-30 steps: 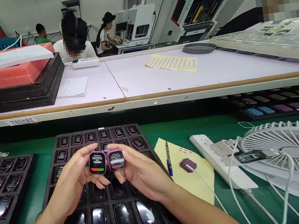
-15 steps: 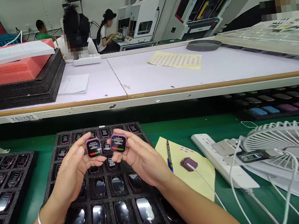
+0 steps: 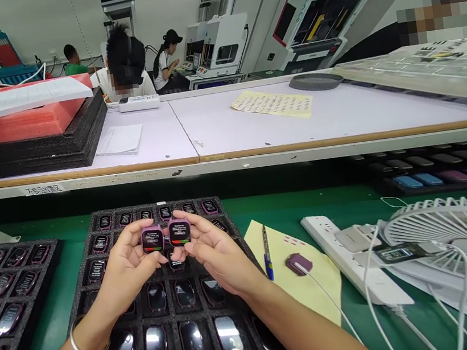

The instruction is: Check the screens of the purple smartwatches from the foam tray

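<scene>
My left hand (image 3: pixel 128 269) holds a purple-framed smartwatch (image 3: pixel 152 240) without a strap, its fingers behind the case and its thumb near the lower edge. In my right hand (image 3: pixel 225 259) is a matching smartwatch (image 3: pixel 180 232), pinched by the edges. Both screens face me, lit with white text and a red and green strip at the bottom. The two watches are side by side, almost touching, above a black foam tray (image 3: pixel 175 343). More watches lie in the tray's compartments, some with text showing and the nearer ones dark.
Another foam tray of watches (image 3: pixel 53 279) sits at left. On the right are yellow paper (image 3: pixel 318 296), a pen (image 3: pixel 266 251), a purple block with a cable (image 3: pixel 299 264), a power strip (image 3: pixel 357 262) and a white fan (image 3: pixel 453 243). A shelf (image 3: pixel 210 126) spans behind; people sit beyond.
The two watches have come closer together. My left thumb has moved down toward its watch's lower edge, and my right thumb has shifted too. The whole view has tilted slightly upward.
</scene>
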A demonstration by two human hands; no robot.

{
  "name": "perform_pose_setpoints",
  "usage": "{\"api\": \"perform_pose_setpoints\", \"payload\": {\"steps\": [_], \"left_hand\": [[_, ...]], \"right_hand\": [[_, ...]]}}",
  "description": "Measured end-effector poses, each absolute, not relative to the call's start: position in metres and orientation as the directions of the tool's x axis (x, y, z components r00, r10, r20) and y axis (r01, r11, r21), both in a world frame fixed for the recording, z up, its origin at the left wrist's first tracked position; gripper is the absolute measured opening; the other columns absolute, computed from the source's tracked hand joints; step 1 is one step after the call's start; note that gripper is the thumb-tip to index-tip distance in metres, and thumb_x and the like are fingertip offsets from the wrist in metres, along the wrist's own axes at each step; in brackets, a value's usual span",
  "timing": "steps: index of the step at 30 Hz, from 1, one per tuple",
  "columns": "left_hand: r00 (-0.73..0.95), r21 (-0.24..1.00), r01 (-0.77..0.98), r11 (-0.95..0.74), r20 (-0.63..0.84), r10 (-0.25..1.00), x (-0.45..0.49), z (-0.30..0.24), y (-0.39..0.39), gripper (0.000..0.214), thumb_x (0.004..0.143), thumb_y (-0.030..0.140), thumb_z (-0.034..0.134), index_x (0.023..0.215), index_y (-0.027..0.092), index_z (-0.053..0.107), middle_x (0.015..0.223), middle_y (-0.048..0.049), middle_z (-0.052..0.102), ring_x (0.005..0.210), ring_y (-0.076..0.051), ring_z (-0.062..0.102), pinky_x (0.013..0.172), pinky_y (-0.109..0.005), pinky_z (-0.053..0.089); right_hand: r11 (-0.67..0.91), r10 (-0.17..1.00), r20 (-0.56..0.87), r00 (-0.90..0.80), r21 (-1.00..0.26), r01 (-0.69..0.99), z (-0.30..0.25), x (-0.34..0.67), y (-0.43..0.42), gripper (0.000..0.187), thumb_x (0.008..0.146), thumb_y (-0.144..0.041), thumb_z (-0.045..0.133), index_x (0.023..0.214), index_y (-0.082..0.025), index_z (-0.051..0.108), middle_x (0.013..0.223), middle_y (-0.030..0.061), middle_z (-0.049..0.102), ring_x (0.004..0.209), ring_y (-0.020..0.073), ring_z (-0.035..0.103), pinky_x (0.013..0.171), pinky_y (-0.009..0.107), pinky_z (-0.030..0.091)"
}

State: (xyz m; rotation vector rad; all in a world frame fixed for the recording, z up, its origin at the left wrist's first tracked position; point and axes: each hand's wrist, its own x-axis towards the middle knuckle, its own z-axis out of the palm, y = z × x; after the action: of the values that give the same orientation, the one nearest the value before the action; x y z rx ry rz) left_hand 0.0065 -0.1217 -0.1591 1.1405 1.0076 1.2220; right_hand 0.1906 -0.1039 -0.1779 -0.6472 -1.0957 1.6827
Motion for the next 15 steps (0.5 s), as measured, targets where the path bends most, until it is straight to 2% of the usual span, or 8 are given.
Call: {"api": "perform_pose_setpoints", "payload": {"steps": [8, 12, 15], "left_hand": [[0.075, 0.989, -0.139, -0.048, 0.059, 0.995, 0.0079, -0.16, -0.123, 0.04, 0.079, 0.014, 0.073, 0.115, 0.022, 0.057, 0.106, -0.002, 0.066, 0.07, -0.008, 0.068, 0.069, -0.021, 0.057], [0.07, 0.991, -0.127, -0.05, 0.059, 0.996, 0.0076, -0.1609, -0.1238, 0.035, 0.08, 0.016, 0.073, 0.111, 0.021, 0.057, 0.101, -0.0012, 0.065, 0.067, -0.008, 0.067, 0.064, -0.02, 0.056], [0.079, 0.989, -0.141, -0.053, 0.065, 0.995, 0.008, -0.1597, -0.125, 0.037, 0.081, 0.017, 0.073, 0.114, 0.021, 0.057, 0.104, -0.0027, 0.066, 0.07, -0.009, 0.069, 0.067, -0.022, 0.058]], "right_hand": [[-0.105, 0.919, 0.084, -0.385, -0.889, -0.446, -0.181, 0.1894, -0.1028, 0.048, 0.085, -0.018, 0.068, 0.131, -0.025, 0.057, 0.104, 0.0034, 0.067, 0.073, 0.014, 0.066, 0.073, 0.031, 0.051], [-0.1, 0.921, 0.078, -0.382, -0.9, -0.424, -0.1813, 0.1898, -0.1033, 0.048, 0.087, -0.022, 0.069, 0.133, -0.024, 0.056, 0.103, 0.0045, 0.066, 0.072, 0.0148, 0.066, 0.071, 0.032, 0.052], [-0.096, 0.919, 0.085, -0.385, -0.899, -0.428, -0.1804, 0.1903, -0.1037, 0.05, 0.086, -0.021, 0.069, 0.134, -0.024, 0.056, 0.1, 0.0036, 0.066, 0.073, 0.0153, 0.065, 0.073, 0.033, 0.052]]}}
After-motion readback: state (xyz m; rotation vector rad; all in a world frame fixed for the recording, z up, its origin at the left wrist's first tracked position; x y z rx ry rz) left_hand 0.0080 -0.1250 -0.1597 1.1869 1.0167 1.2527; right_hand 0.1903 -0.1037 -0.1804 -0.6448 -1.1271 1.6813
